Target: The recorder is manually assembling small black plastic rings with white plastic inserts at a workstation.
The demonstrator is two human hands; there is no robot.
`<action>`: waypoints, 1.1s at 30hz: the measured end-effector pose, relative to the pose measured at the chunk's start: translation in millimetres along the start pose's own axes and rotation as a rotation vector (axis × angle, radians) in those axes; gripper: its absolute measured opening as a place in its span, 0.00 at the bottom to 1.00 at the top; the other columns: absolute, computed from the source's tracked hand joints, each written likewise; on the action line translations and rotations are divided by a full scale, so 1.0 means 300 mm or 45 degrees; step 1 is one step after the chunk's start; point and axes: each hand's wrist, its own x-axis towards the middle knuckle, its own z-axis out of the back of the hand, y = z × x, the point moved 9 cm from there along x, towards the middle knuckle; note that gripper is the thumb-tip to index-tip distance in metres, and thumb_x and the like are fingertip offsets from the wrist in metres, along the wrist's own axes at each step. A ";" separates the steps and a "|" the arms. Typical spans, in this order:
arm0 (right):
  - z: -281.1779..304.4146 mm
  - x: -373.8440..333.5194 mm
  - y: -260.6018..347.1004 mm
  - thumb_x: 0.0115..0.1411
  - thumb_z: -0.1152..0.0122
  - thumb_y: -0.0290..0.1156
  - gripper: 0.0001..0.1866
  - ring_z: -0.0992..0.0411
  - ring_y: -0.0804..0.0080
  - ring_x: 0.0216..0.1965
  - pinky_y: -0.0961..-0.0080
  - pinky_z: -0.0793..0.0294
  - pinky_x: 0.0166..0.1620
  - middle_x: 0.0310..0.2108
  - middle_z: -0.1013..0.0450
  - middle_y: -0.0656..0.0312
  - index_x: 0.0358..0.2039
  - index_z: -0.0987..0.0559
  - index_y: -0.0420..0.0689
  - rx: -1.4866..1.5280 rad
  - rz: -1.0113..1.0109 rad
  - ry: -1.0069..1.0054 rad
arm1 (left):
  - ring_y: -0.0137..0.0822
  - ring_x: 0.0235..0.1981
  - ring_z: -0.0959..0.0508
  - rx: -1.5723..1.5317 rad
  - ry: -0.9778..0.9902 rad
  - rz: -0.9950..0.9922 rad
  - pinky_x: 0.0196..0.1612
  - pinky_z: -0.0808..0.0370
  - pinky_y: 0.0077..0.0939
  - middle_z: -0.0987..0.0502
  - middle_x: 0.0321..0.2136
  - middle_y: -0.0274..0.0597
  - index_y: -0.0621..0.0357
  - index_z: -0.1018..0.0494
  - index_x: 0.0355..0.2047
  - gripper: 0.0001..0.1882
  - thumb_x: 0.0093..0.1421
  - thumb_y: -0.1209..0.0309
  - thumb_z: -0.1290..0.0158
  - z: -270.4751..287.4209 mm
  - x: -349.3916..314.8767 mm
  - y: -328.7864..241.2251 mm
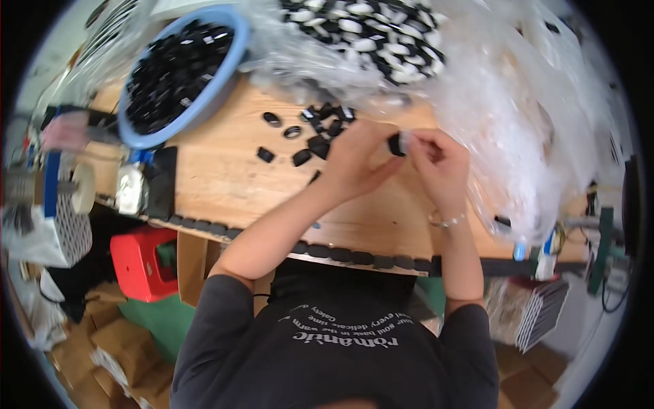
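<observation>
Above the wooden tabletop (225,184) my two hands meet. My left hand (357,160) is closed around a small black piece (395,144), thumb and fingers pinching it. Pressed close to that piece, the fingertips of my right hand (443,160) are pinched together at a small whitish bit (405,141); whether it is part of the black piece I cannot tell. Left of my left hand lie several loose glossy black pieces (318,145), some oval and some angular.
A blue basin (238,44) full of black pieces stands at the far left. Beyond my hands, black and white oval pieces (368,44) lie heaped on clear plastic. Crumpled plastic bags (511,150) cover the right side. Below the table's left edge is a red stool (139,266).
</observation>
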 end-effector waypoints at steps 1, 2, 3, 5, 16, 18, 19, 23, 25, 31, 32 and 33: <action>0.004 -0.004 0.009 0.55 0.39 0.21 0.02 0.33 0.88 0.22 0.90 0.35 0.25 0.22 0.27 0.69 0.30 0.21 0.37 -0.068 0.058 -0.042 | 0.46 0.32 0.24 -0.022 -0.018 -0.041 0.34 0.27 0.33 0.24 0.31 0.44 0.59 0.28 0.39 0.22 0.41 0.76 0.36 0.003 0.002 -0.011; 0.016 -0.008 0.003 0.55 0.39 0.21 0.02 0.33 0.88 0.22 0.90 0.35 0.25 0.22 0.27 0.69 0.30 0.21 0.37 -0.090 0.038 -0.077 | 0.46 0.32 0.24 -0.026 -0.020 -0.059 0.33 0.27 0.32 0.24 0.31 0.44 0.60 0.28 0.39 0.23 0.40 0.77 0.36 -0.001 -0.001 -0.014; 0.023 -0.011 0.014 0.54 0.39 0.20 0.01 0.32 0.88 0.22 0.90 0.34 0.26 0.22 0.26 0.68 0.29 0.21 0.37 -0.145 0.084 -0.085 | 0.45 0.31 0.24 -0.030 -0.021 -0.080 0.33 0.27 0.32 0.24 0.31 0.44 0.61 0.28 0.39 0.23 0.39 0.79 0.36 -0.006 -0.002 -0.017; 0.048 -0.025 0.026 0.54 0.38 0.20 0.01 0.31 0.88 0.23 0.90 0.33 0.26 0.22 0.26 0.67 0.28 0.21 0.37 -0.215 0.117 -0.117 | 0.45 0.31 0.24 -0.040 0.019 -0.064 0.33 0.27 0.32 0.24 0.32 0.45 0.63 0.28 0.39 0.23 0.39 0.79 0.36 -0.020 -0.002 -0.032; 0.010 -0.034 -0.025 0.54 0.39 0.20 0.04 0.29 0.86 0.26 0.90 0.30 0.28 0.26 0.26 0.66 0.31 0.24 0.37 0.104 -0.082 0.084 | 0.44 0.36 0.22 -0.088 0.138 -0.151 0.38 0.26 0.29 0.22 0.35 0.47 0.66 0.27 0.41 0.23 0.42 0.81 0.37 -0.036 -0.001 -0.055; -0.004 -0.018 -0.081 0.55 0.39 0.22 0.06 0.28 0.85 0.28 0.89 0.29 0.29 0.28 0.26 0.66 0.33 0.25 0.39 0.307 -0.204 0.201 | 0.45 0.35 0.22 -0.096 0.137 -0.120 0.38 0.26 0.30 0.22 0.35 0.47 0.66 0.27 0.41 0.24 0.41 0.80 0.36 -0.036 0.006 -0.058; -0.034 -0.022 -0.107 0.56 0.39 0.24 0.08 0.28 0.85 0.30 0.88 0.28 0.31 0.31 0.25 0.66 0.36 0.26 0.40 0.509 -0.323 0.323 | 0.46 0.34 0.23 -0.100 0.129 -0.088 0.37 0.25 0.31 0.22 0.34 0.48 0.66 0.27 0.41 0.25 0.39 0.80 0.36 -0.036 0.008 -0.050; -0.065 -0.045 -0.133 0.58 0.40 0.27 0.09 0.27 0.84 0.31 0.86 0.27 0.31 0.33 0.26 0.64 0.38 0.27 0.40 0.628 -0.595 0.444 | 0.45 0.34 0.22 -0.076 0.143 -0.097 0.38 0.26 0.30 0.22 0.34 0.47 0.66 0.26 0.41 0.25 0.38 0.80 0.36 -0.038 0.006 -0.036; -0.077 -0.040 -0.140 0.58 0.40 0.28 0.09 0.27 0.83 0.30 0.86 0.26 0.33 0.32 0.25 0.64 0.37 0.26 0.40 0.725 -0.498 0.487 | 0.44 0.33 0.23 -0.126 0.099 -0.179 0.38 0.26 0.30 0.22 0.32 0.46 0.66 0.26 0.40 0.24 0.38 0.81 0.37 -0.028 0.012 -0.058; -0.106 -0.081 -0.195 0.58 0.39 0.30 0.09 0.26 0.82 0.31 0.86 0.26 0.35 0.32 0.25 0.65 0.37 0.26 0.42 0.876 -0.674 0.606 | 0.42 0.36 0.23 -0.194 0.157 0.008 0.40 0.26 0.29 0.22 0.35 0.47 0.65 0.26 0.39 0.20 0.42 0.82 0.38 -0.039 -0.031 -0.038; -0.109 -0.092 -0.201 0.58 0.39 0.30 0.09 0.26 0.82 0.31 0.86 0.26 0.35 0.32 0.25 0.65 0.37 0.26 0.42 0.877 -0.676 0.612 | 0.42 0.36 0.23 -0.189 0.156 0.012 0.40 0.26 0.29 0.22 0.35 0.47 0.65 0.26 0.39 0.20 0.42 0.82 0.38 -0.036 -0.032 -0.041; -0.102 -0.091 -0.213 0.58 0.39 0.31 0.09 0.27 0.82 0.31 0.86 0.26 0.34 0.32 0.25 0.66 0.38 0.25 0.42 0.876 -0.679 0.553 | 0.43 0.36 0.22 -0.154 0.208 0.007 0.40 0.26 0.29 0.22 0.35 0.47 0.64 0.26 0.40 0.21 0.42 0.82 0.38 -0.046 -0.025 -0.039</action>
